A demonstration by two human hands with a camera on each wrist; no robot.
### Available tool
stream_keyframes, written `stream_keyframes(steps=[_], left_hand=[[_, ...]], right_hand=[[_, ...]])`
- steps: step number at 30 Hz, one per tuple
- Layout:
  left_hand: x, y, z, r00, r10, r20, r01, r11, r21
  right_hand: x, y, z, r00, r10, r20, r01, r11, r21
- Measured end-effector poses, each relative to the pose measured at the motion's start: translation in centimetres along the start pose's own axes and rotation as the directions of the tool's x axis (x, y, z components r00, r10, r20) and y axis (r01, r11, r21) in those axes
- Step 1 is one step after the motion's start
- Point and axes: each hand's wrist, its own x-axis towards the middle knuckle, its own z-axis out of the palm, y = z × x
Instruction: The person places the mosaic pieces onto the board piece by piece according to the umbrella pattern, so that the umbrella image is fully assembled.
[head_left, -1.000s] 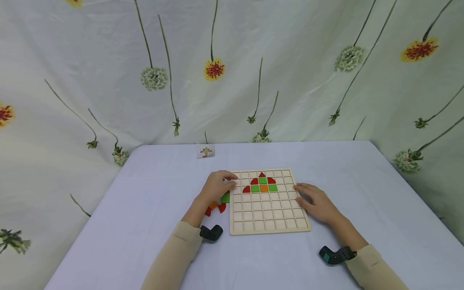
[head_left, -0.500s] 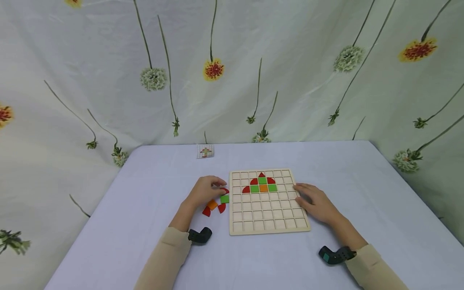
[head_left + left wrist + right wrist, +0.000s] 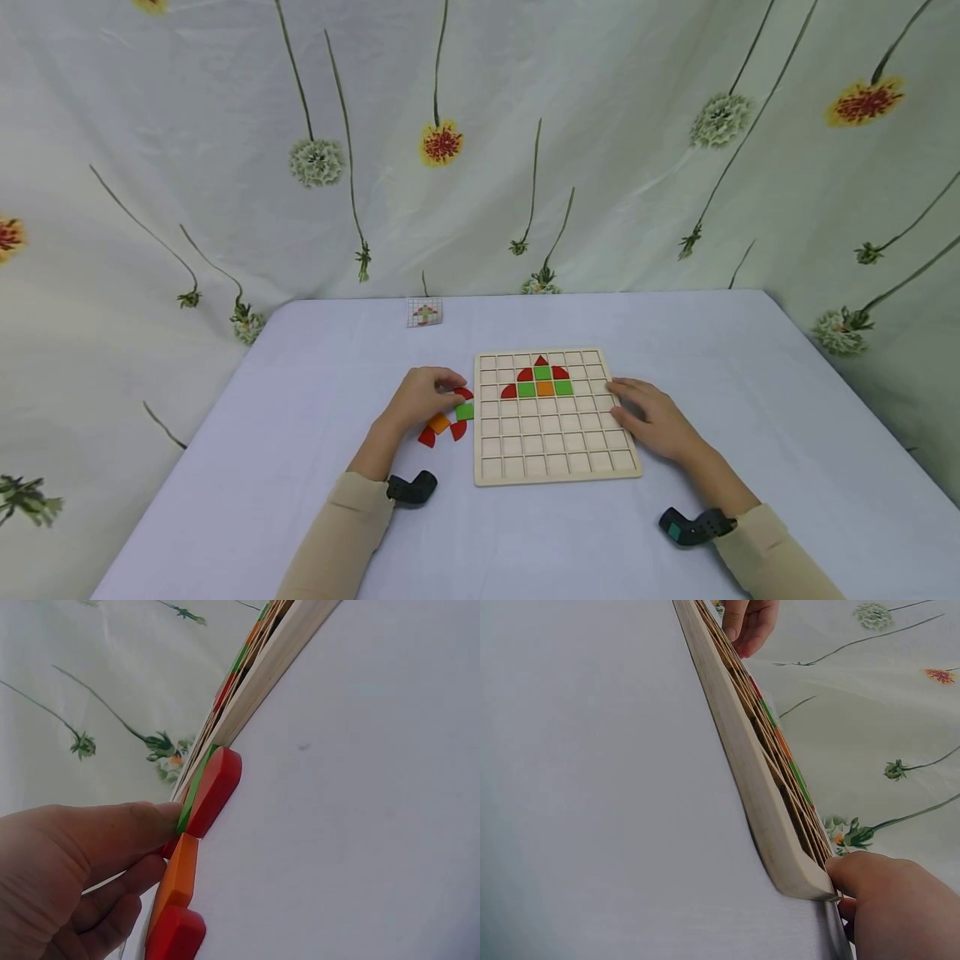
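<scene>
My left hand (image 3: 420,398) is just left of the wooden grid board (image 3: 555,450), pinching a red quarter-round tile (image 3: 464,392) between thumb and fingers. Right below that tile lies a green square tile (image 3: 465,412), which the thumb overlaps in the left wrist view. An orange square tile (image 3: 439,423) and two more red quarter-round tiles (image 3: 458,430) lie nearby. On the board's upper part sits a pattern of red, green and orange tiles, with a red triangle (image 3: 541,361) at its top. My right hand (image 3: 652,417) rests with relaxed fingers against the board's right edge.
A small card (image 3: 424,312) with a printed grid and coloured pattern lies at the table's far edge. A white cloth covers the table (image 3: 555,542). Behind it hangs a flower-printed cloth (image 3: 622,200).
My left hand has drawn back from over the board's left edge, down and left to the loose tiles, and closed on a red quarter-round. My right hand has stayed in place.
</scene>
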Motion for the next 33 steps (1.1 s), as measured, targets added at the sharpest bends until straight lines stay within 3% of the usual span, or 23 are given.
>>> stream_keyframes(steps=[15,23,33], left_hand=[[0.0,0.2,0.0,0.999,-0.026,-0.033,0.026,1.0,-0.008],[0.1,1.3,-0.1,0.999,0.033,-0.035,-0.033,0.999,-0.021],[1.2,2.9,0.2,0.991,0.136,0.013,-0.136,0.99,-0.038]], right_hand=[[0.0,-0.1,-0.1,1.0,0.015,0.013,-0.015,1.0,0.005],[-0.1,0.0,-0.2,1.0,0.004,0.005,-0.004,1.0,-0.001],[0.0,0.1,-0.1,1.0,-0.005,0.0,0.005,1.0,0.012]])
